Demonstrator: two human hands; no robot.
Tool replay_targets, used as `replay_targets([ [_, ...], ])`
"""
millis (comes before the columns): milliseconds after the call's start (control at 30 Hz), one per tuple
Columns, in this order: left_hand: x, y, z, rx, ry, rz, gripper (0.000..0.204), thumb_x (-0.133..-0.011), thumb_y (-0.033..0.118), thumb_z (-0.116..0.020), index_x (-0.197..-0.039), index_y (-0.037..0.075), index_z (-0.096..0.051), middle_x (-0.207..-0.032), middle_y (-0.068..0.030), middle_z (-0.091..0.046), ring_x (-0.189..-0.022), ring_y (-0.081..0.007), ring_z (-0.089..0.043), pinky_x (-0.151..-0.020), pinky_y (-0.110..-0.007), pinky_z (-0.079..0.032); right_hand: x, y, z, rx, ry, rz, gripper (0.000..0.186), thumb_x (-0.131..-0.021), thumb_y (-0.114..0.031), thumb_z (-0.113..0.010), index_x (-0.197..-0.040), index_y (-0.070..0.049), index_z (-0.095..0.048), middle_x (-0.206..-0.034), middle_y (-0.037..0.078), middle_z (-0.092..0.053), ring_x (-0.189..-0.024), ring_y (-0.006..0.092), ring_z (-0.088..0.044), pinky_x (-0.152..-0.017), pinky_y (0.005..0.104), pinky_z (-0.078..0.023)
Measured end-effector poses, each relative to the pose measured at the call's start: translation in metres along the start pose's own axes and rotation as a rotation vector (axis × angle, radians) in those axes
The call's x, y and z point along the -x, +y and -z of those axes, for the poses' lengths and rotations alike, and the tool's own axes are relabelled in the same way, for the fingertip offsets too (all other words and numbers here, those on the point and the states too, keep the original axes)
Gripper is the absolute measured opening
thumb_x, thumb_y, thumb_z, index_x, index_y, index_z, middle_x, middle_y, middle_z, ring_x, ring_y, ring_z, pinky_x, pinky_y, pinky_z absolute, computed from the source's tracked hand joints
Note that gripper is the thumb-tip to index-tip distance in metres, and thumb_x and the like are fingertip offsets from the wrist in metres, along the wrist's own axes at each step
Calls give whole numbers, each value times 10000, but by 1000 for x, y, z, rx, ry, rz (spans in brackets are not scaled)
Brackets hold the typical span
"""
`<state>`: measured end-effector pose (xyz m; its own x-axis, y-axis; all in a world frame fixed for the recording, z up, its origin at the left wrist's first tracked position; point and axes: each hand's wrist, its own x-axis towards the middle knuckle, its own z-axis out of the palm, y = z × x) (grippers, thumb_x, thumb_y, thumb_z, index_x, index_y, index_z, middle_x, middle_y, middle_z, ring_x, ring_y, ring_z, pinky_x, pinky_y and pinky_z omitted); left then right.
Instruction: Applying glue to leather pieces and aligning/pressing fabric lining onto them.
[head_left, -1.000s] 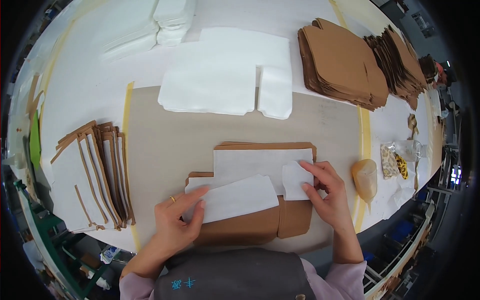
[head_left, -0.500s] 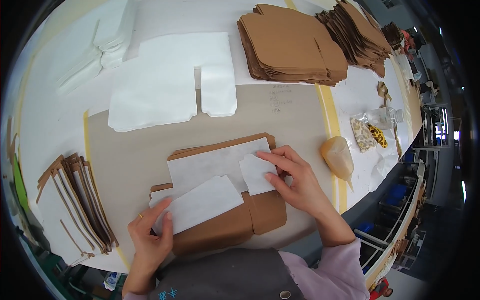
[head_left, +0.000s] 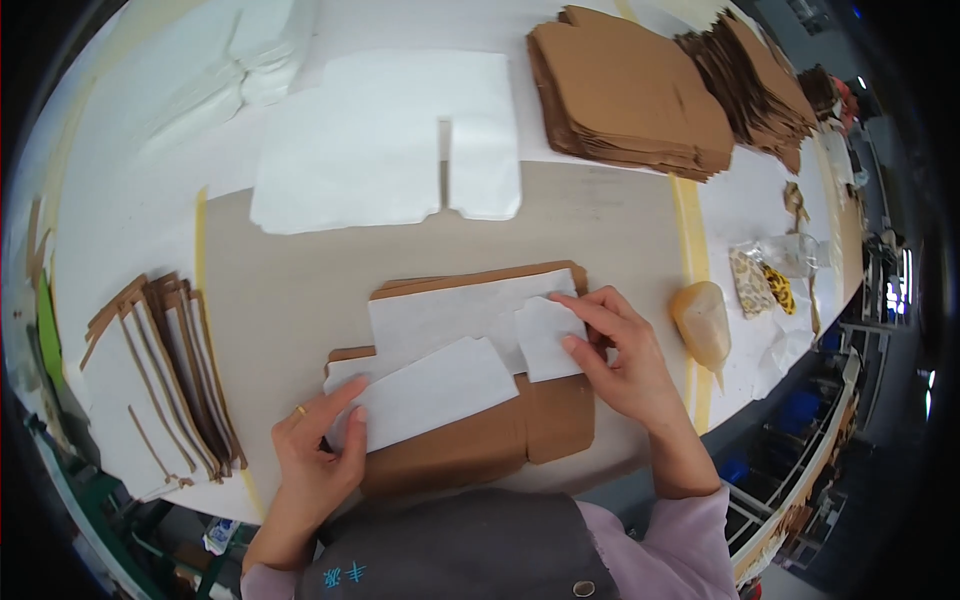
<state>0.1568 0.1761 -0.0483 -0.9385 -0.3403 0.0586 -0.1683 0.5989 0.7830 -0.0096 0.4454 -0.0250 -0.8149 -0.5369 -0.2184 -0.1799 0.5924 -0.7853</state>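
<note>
In front of me lies a brown cut piece (head_left: 450, 462), flat, with a slit near its right end. On it rests a thin white sheet (head_left: 440, 310) of similar outline, its near edge folded back in two flaps. My left hand (head_left: 325, 450) pinches the left end of the longer white flap (head_left: 435, 392) between thumb and fingers. Against the smaller right flap (head_left: 550, 340), my right hand (head_left: 625, 355) presses thumb and index finger at its right edge. More brown material shows past the sheet's far edge.
White slit pieces (head_left: 370, 140) lie beyond, with another white stack (head_left: 210, 85) far left. Brown stacks (head_left: 630, 90) sit far right. Brown-and-white layered pieces (head_left: 165, 385) stand at left. A tan squeeze bottle (head_left: 702, 325), patterned pouches (head_left: 752, 282) and a clear bottle (head_left: 795, 255) are at right.
The whole scene has shifted right in the picture, with the far stacks also slightly higher. Both hands keep their hold on the white flaps, which look the same.
</note>
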Motion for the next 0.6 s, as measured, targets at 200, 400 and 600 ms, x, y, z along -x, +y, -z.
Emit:
replay_targets([
  [200,-2,1,4,49,-79,45,311,-815,-24,-662,-1109,67,-706,-619,-66,-551,-450,-149,-474,-437,-285,-377,6,-3,3,34,56,-18,367,-857,14,-641,-1218,-48,-663,-904,49,-543,-652,106,-494,-587,245,-431],
  [400,0,2,7,72,-56,79,308,-824,-34,-644,-1109,61,-713,-641,-49,-567,-474,-101,-448,-454,-253,-352,5,-4,1,33,55,-56,412,-834,44,-650,-1235,-49,-660,-929,36,-543,-666,84,-479,-591,217,-415],
  [600,2,-2,7,47,-52,45,328,-812,-32,-656,-1117,73,-714,-628,-45,-565,-466,-108,-446,-453,-255,-356,6,1,-2,26,68,-61,405,-829,35,-656,-1224,-52,-665,-933,35,-538,-645,79,-470,-579,216,-398],
])
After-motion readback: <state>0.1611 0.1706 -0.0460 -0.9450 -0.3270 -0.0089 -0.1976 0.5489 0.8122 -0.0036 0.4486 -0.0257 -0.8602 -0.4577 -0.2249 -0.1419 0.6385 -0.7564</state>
